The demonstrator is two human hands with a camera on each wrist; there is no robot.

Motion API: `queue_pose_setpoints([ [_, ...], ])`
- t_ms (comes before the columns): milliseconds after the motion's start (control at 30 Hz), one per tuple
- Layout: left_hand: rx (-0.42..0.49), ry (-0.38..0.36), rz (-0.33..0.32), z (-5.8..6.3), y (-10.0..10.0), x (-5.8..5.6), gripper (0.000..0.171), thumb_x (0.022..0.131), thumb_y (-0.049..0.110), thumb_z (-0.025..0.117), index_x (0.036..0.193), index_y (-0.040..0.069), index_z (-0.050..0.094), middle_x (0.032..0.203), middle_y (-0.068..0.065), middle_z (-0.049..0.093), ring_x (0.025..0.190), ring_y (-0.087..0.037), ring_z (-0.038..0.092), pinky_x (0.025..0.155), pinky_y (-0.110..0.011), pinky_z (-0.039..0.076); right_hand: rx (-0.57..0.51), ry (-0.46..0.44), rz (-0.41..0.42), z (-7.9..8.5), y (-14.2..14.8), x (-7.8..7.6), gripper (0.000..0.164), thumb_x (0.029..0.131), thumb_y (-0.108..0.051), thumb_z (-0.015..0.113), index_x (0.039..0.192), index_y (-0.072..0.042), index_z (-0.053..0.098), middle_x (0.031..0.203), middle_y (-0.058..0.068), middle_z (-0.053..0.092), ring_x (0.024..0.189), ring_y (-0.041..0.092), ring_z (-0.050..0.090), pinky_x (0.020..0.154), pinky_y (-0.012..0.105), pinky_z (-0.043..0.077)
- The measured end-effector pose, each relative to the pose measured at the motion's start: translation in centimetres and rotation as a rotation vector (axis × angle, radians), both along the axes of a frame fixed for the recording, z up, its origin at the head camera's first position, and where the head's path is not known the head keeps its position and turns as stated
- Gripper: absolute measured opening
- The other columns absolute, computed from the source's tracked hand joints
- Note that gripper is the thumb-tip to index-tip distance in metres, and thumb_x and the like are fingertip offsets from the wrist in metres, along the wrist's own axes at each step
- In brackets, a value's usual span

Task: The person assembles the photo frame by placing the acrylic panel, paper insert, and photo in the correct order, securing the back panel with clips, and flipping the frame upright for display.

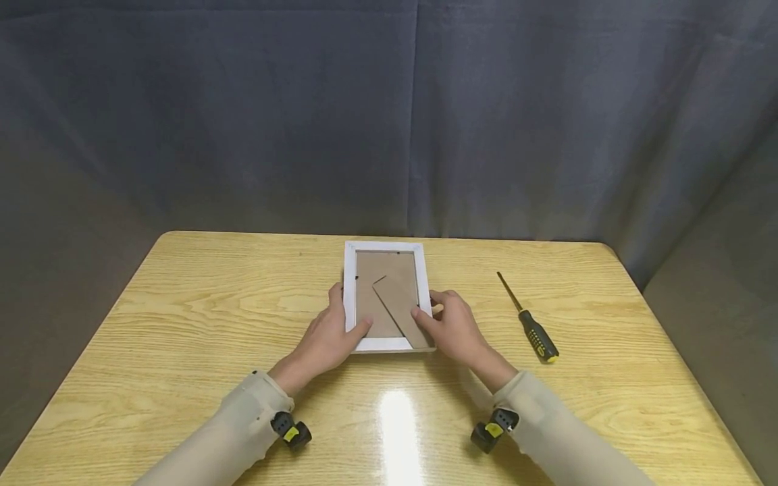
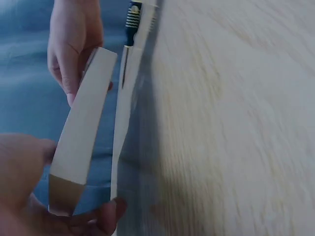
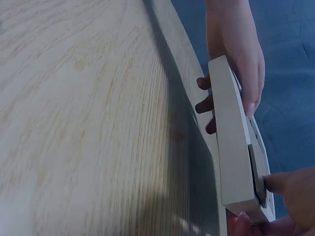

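Observation:
A white picture frame (image 1: 350, 297) is held above the table, its brown backboard (image 1: 371, 304) facing up. On the backboard a slanted stand leg (image 1: 398, 300) lies nearly flat, reaching the lower right corner. My left hand (image 1: 328, 334) grips the left side, thumb over the back and fingers beneath. The right hand (image 1: 456, 327) holds the lower right side, its thumb by the stand leg. In the left wrist view the picture frame's edge (image 2: 83, 118) is tilted between both hands. The right wrist view shows fingers of the left hand (image 3: 241, 54) curled under the picture frame (image 3: 231, 132).
To the right, a screwdriver (image 1: 537, 337) with a black and yellow handle lies on the wooden table (image 1: 213, 304), its tip pointing away. A dark grey curtain (image 1: 292, 121) hangs behind the table. Each sleeve carries a wrist camera (image 1: 292, 432).

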State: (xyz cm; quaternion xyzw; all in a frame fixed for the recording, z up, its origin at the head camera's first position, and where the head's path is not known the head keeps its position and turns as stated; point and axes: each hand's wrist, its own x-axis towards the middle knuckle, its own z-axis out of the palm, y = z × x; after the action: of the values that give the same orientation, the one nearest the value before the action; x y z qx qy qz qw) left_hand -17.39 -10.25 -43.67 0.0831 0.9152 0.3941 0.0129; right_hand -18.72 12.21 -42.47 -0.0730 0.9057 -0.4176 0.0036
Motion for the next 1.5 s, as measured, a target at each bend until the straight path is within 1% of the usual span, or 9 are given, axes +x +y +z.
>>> queue_pose_setpoints([
  [167, 0.156, -0.061, 0.013, 0.5, 0.3, 0.1, 0.077, 0.091, 0.036, 0.055, 0.147, 0.010, 0.009, 0.118, -0.019, 0.060, 0.097, -0.025, 0.063, 0.079, -0.041, 0.051, -0.038, -0.008, 0.003, 0.2, 0.0, 0.3, 0.046, 0.089, -0.028, 0.061, 0.125, 0.002, 0.059, 0.107, 0.014, 0.054, 0.078, 0.023, 0.064, 0.056, 0.023, 0.054],
  [367, 0.303, -0.067, 0.047, 1.2, 0.5, 0.0, 0.068, 0.092, 0.029, 0.053, 0.143, 0.011, 0.011, 0.094, -0.012, 0.062, 0.072, -0.018, 0.061, 0.067, -0.035, 0.050, -0.061, 0.026, 0.000, 0.8, 0.0, 0.7, 0.047, 0.089, -0.029, 0.061, 0.125, 0.001, 0.058, 0.106, 0.015, 0.055, 0.080, 0.024, 0.063, 0.059, 0.026, 0.055],
  [700, 0.476, 0.002, 0.039, 2.4, 0.8, -0.1, 0.060, 0.092, 0.018, 0.055, 0.140, 0.016, 0.019, 0.113, -0.016, 0.063, 0.079, -0.022, 0.067, 0.065, -0.034, 0.055, -0.075, 0.040, 0.011, 0.8, 0.2, 1.2, 0.047, 0.089, -0.029, 0.062, 0.126, 0.000, 0.058, 0.106, 0.015, 0.056, 0.083, 0.025, 0.062, 0.063, 0.029, 0.055],
  [833, 0.518, 0.025, 0.060, 3.2, 0.8, 0.1, 0.060, 0.090, 0.015, 0.057, 0.140, 0.017, 0.025, 0.116, -0.018, 0.062, 0.085, -0.024, 0.068, 0.065, -0.034, 0.057, -0.041, 0.041, 0.045, 0.9, 0.0, 1.5, 0.053, 0.089, -0.031, 0.060, 0.132, -0.001, 0.054, 0.118, 0.018, 0.054, 0.102, 0.030, 0.057, 0.077, 0.036, 0.055],
  [967, 0.517, 0.052, 0.077, 3.7, 0.8, 0.3, 0.060, 0.088, 0.013, 0.059, 0.139, 0.018, 0.030, 0.113, -0.016, 0.063, 0.080, -0.022, 0.068, 0.060, -0.034, 0.056, 0.045, 0.141, 0.035, 1.4, -0.4, 2.0, 0.071, 0.088, -0.036, 0.060, 0.143, 0.002, 0.038, 0.137, 0.023, 0.041, 0.125, 0.035, 0.037, 0.101, 0.050, 0.038],
  [1067, 0.484, 0.085, 0.084, 4.0, 0.9, 0.5, 0.061, 0.087, 0.014, 0.060, 0.142, 0.014, 0.033, 0.112, -0.015, 0.064, 0.075, -0.020, 0.068, 0.059, -0.031, 0.056, 0.090, 0.271, 0.009, 2.0, -0.9, 2.6, 0.076, 0.086, -0.036, 0.061, 0.146, 0.002, 0.033, 0.142, 0.021, 0.037, 0.131, 0.034, 0.030, 0.105, 0.053, 0.028],
  [1167, 0.445, 0.132, 0.094, 4.3, 1.0, 0.7, 0.062, 0.087, 0.015, 0.060, 0.144, 0.011, 0.037, 0.116, -0.016, 0.063, 0.078, -0.019, 0.068, 0.061, -0.030, 0.056, 0.103, 0.358, 0.024, 2.5, -1.8, 3.4, 0.074, 0.087, -0.037, 0.061, 0.145, 0.002, 0.035, 0.145, 0.018, 0.037, 0.134, 0.032, 0.031, 0.105, 0.053, 0.030],
  [1267, 0.415, 0.188, 0.110, 4.7, 1.2, 0.9, 0.060, 0.086, 0.015, 0.062, 0.142, 0.014, 0.042, 0.120, -0.015, 0.062, 0.084, -0.019, 0.067, 0.065, -0.032, 0.056, 0.095, 0.352, 0.061, 3.0, -2.7, 4.1, 0.075, 0.089, -0.044, 0.056, 0.145, 0.001, 0.035, 0.149, 0.016, 0.035, 0.136, 0.031, 0.030, 0.107, 0.050, 0.030],
  [1500, 0.369, 0.269, 0.118, 5.5, 2.2, 1.7, 0.055, 0.083, 0.015, 0.063, 0.135, 0.024, 0.052, 0.117, -0.009, 0.065, 0.085, -0.018, 0.065, 0.063, -0.034, 0.055, 0.057, 0.188, 0.099, 3.4, -3.9, 4.8, 0.083, 0.092, -0.060, 0.038, 0.151, -0.004, 0.021, 0.157, 0.011, 0.020, 0.142, 0.025, 0.017, 0.113, 0.041, 0.018],
])
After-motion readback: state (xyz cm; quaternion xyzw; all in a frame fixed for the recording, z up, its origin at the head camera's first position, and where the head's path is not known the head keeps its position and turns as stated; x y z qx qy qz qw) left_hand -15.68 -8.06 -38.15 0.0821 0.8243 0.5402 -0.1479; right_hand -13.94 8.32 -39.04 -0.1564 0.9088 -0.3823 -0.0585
